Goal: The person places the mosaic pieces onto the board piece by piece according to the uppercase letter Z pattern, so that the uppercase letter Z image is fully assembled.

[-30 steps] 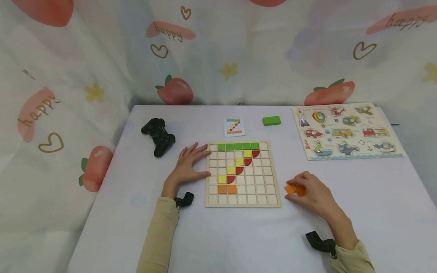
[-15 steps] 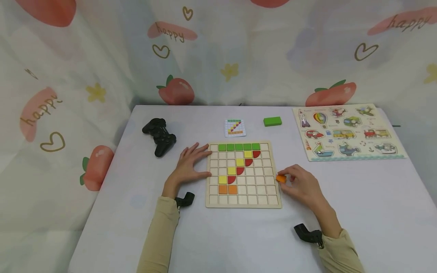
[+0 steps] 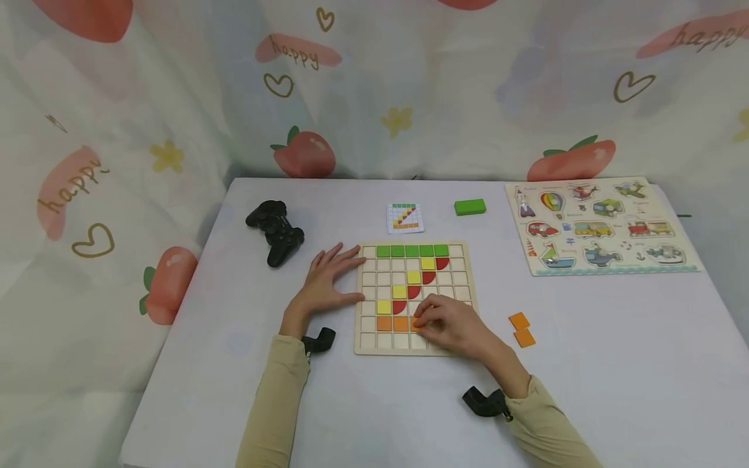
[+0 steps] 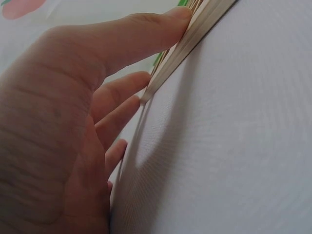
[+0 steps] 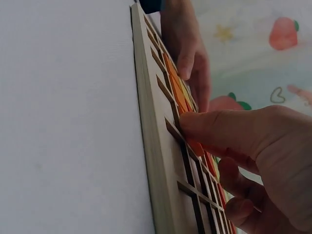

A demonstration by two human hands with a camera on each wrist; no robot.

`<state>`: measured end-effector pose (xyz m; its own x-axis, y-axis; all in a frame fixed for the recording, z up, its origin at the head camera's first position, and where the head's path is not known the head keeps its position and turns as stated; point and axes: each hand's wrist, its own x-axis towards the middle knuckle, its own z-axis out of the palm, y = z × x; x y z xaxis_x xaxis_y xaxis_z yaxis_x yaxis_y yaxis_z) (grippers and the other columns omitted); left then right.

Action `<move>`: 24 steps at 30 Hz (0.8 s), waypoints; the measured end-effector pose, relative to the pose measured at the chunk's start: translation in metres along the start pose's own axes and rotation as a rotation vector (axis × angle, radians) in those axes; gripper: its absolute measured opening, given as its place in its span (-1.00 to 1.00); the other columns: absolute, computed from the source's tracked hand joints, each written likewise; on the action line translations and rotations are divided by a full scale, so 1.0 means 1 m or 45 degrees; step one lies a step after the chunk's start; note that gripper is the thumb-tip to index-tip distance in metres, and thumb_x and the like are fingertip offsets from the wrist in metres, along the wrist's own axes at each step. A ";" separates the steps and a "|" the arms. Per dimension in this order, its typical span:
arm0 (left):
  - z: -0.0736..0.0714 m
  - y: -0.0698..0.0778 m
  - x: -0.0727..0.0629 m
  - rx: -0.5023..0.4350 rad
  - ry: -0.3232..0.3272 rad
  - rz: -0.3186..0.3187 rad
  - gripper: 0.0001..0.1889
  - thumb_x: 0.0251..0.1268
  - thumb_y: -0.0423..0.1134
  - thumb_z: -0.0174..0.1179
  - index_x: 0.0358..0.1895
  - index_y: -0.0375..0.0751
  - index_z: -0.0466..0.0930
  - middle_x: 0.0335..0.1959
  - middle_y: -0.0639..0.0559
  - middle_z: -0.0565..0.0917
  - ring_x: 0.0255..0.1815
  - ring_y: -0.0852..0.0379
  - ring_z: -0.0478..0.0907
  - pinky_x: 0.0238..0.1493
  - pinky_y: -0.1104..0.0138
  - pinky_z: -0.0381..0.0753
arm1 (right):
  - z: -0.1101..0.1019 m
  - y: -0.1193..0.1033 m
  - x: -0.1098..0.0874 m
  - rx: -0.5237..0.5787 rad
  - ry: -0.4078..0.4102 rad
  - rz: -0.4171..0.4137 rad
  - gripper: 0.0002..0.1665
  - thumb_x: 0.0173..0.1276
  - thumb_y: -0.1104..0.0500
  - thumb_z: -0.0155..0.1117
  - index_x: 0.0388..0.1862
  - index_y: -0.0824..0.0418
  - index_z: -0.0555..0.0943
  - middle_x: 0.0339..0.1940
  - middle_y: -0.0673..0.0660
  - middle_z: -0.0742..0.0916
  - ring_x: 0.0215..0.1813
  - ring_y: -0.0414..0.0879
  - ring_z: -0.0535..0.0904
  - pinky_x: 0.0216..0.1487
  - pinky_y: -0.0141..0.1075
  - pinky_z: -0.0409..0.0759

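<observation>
A wooden grid board (image 3: 465, 299) lies on the white table. It bears a row of green tiles (image 3: 412, 251), a diagonal of yellow tiles (image 3: 399, 292) and red quarter-round tiles (image 3: 428, 277), and orange tiles low down. My left hand (image 3: 328, 279), fingers spread, touches the board's left edge; the left wrist view shows the thumb (image 4: 180, 19) at the rim. Over the lower rows, my right hand (image 3: 453, 325) pinches an orange square tile (image 3: 415, 324) at the cell right of two orange tiles (image 3: 400, 324). The fingertips partly cover it. Two loose orange tiles (image 3: 525, 337) lie right of the board.
Behind the board are a small pattern card (image 3: 405, 218) and a green block (image 3: 470, 207). A black game controller (image 3: 275, 233) lies at the back left. A picture puzzle board (image 3: 603, 227) fills the back right corner, and a printed curtain (image 3: 363, 78) hangs behind.
My right hand has moved left from beside the board to the orange row, carrying an orange tile. Two orange tiles now show on the table where it was. My left hand stays put.
</observation>
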<state>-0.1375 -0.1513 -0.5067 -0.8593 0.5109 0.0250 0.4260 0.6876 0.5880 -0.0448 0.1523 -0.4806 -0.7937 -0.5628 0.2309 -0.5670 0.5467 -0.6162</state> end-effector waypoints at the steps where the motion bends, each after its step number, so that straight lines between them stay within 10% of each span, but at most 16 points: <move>1: 0.000 0.000 0.000 -0.004 0.001 0.000 -0.18 0.01 0.25 0.37 0.42 0.14 0.41 0.55 0.26 0.17 0.61 0.06 -0.17 0.53 0.00 -0.32 | 0.000 0.000 0.000 -0.022 0.005 -0.003 -0.91 0.07 0.27 0.56 -0.43 0.12 0.80 -0.23 -0.02 0.67 -0.19 -0.14 0.56 -0.23 -0.28 0.58; 14: 0.002 -0.002 0.001 -0.003 0.007 -0.001 -0.18 0.00 0.26 0.37 0.42 0.16 0.41 0.54 0.27 0.17 0.61 0.08 -0.17 0.53 0.00 -0.32 | -0.008 -0.001 -0.010 -0.186 0.053 0.115 -0.82 0.14 0.18 0.53 -0.25 0.15 0.80 -0.22 -0.05 0.68 -0.18 -0.14 0.54 -0.27 -0.29 0.59; 20: 0.001 -0.001 0.001 -0.002 -0.001 0.000 -0.17 0.01 0.28 0.36 0.42 0.17 0.40 0.55 0.28 0.16 0.61 0.08 -0.18 0.53 0.03 -0.34 | -0.036 0.009 -0.034 -0.338 0.314 0.572 -0.72 0.14 0.14 0.50 -0.21 0.27 0.75 -0.18 0.17 0.64 -0.33 -0.02 0.57 -0.45 -0.22 0.53; 24: -0.001 0.001 0.000 -0.003 -0.003 -0.001 -0.17 0.01 0.27 0.36 0.43 0.16 0.40 0.55 0.26 0.16 0.61 0.07 -0.17 0.53 0.02 -0.34 | -0.061 0.015 -0.058 -0.397 0.301 0.969 -0.52 0.12 -0.02 0.50 -0.14 0.32 0.68 -0.17 0.33 0.60 -0.32 0.15 0.54 -0.54 -0.15 0.43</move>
<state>-0.1370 -0.1514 -0.5055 -0.8591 0.5113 0.0224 0.4243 0.6870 0.5898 -0.0203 0.2312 -0.4569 -0.9883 0.1522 0.0107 0.1320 0.8882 -0.4400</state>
